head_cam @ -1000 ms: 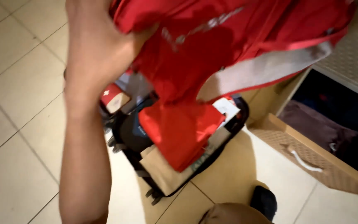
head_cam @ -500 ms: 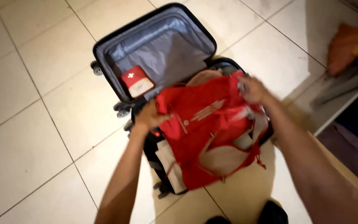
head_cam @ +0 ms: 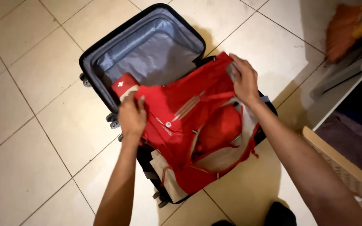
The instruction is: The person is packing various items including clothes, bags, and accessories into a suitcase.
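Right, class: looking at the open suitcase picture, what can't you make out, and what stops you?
Head view only:
- Contents of the suitcase lower half: covered by the red jacket.
- Red pouch: partly behind the left hand.
- Drawer contents: cut off by the right edge.
- Right hand fingertips: tucked into fabric.

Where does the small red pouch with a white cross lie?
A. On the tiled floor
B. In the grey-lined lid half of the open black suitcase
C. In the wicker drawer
B: the small red pouch with a white cross sits in the grey-lined lid half, beside the left hand.
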